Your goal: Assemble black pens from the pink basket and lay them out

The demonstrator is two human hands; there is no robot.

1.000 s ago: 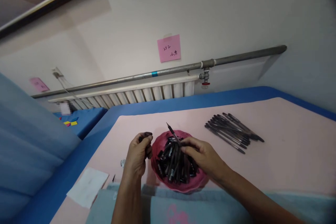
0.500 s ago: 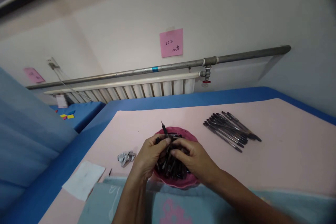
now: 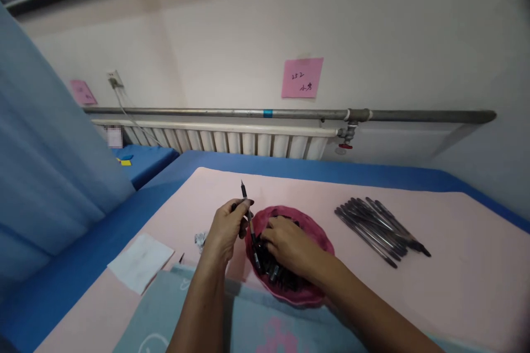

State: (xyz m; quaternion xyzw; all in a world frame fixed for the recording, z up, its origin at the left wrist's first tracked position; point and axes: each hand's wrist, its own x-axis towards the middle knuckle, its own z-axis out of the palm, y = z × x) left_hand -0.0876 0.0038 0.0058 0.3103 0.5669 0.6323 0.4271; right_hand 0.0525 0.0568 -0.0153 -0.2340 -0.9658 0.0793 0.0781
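Observation:
My left hand is closed at the left rim of a pink scalloped basket. It grips a slim pen between thumb and fingers, the pointed tip upward and the lower end over the basket. Small dark ends also show beside the thumb; I cannot tell what they are. Inside the basket lies a pile of short black pen parts, possibly caps. My right hand reaches into that pile with its fingers curled down. Its fingertips are partly hidden, so what they pinch cannot be made out.
Right of the basket, several dark clear-barrelled pens lie bunched on the pink table cover. To the left are crumpled paper, a white sheet and a small dark piece. A blue curtain hangs at far left.
My hands have moved apart. The left has drawn to the basket's left side with the pen, while the right has gone down into the pile. The camera view has tilted and shifted.

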